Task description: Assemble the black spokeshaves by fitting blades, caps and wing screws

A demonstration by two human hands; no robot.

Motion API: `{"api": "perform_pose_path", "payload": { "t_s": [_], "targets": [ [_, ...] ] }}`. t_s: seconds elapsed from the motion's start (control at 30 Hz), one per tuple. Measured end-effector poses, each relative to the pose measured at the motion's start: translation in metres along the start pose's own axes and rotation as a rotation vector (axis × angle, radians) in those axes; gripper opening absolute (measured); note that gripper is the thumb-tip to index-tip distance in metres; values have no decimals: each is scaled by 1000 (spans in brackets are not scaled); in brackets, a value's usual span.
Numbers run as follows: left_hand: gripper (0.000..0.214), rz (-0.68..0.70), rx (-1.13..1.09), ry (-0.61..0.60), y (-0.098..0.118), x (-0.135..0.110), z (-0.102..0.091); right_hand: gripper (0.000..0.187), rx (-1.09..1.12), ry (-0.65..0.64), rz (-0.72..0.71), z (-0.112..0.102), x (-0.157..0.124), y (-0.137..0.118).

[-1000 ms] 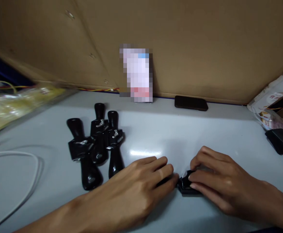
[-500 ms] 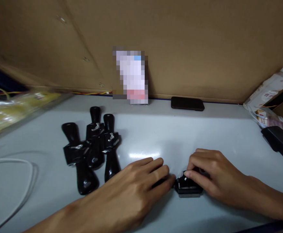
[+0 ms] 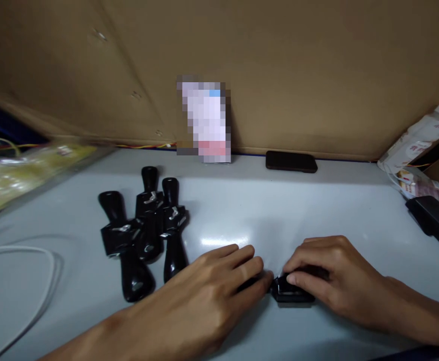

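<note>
A glossy black two-handled tool point(image 3: 294, 299), shaped like a spokeshave, lies on the table in front of me. A flat grey edge shows under its middle block. My left hand point(image 3: 219, 291) is closed over the tool's left handle, which it mostly covers. With thumb and forefinger my right hand point(image 3: 324, 281) pinches the top of the middle block, where a small shiny metal piece is now hidden under the fingers. To the left lie several more black two-handled tools point(image 3: 135, 273) of the same kind, each with a shiny metal piece at its middle.
A dark flat phone-like object point(image 3: 290, 161) lies by the cardboard wall point(image 3: 317, 75). A blurred-out upright item point(image 3: 208, 120) leans there. On the right are a white bottle point(image 3: 415, 138) and a black device point(image 3: 433, 220). A white cable point(image 3: 50, 271) and yellow plastic packaging point(image 3: 27, 175) lie left.
My right thumb and forefinger have shifted slightly left and down and now cover the small shiny metal piece on the tool. The left hand holds its place.
</note>
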State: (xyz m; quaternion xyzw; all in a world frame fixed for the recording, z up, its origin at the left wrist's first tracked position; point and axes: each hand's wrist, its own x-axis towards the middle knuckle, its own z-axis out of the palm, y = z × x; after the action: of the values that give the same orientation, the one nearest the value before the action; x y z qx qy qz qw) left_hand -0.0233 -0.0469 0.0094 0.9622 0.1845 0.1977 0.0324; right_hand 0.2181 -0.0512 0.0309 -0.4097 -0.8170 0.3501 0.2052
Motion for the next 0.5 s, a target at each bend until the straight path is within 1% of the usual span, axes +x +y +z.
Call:
{"api": "perform_pose_path", "payload": {
  "t_s": [0.07, 0.1, 0.13, 0.17, 0.2, 0.27, 0.37, 0.43, 0.5],
  "targets": [
    [29, 7, 3, 5, 1, 0, 0, 14, 104, -39, 166, 1, 2, 1],
    [29, 10, 4, 5, 1, -1, 0, 14, 137, -64, 217, 1, 2, 2],
    [29, 13, 4, 5, 1, -1, 0, 14, 148, -82, 233, 0, 3, 2],
    [29, 15, 5, 3, 2, -1, 0, 13, 126, -88, 213, -1, 3, 3],
    [28, 16, 8, 3, 2, -1, 0, 14, 69, -81, 165, -3, 3, 4],
    [28, 16, 13, 3, 2, -1, -1, 17, -114, -46, 26, -4, 1, 5],
    [26, 19, 23, 6, 3, 0, 0, 25, -401, 27, -187, 3, -3, 6],
    [26, 18, 16, -2, 3, 0, 0, 29, -530, 86, -283, 11, -6, 8],
    [27, 14, 2, -8, 4, 0, -1, 31, -581, 131, -324, 16, -8, 9]
  ]
}}
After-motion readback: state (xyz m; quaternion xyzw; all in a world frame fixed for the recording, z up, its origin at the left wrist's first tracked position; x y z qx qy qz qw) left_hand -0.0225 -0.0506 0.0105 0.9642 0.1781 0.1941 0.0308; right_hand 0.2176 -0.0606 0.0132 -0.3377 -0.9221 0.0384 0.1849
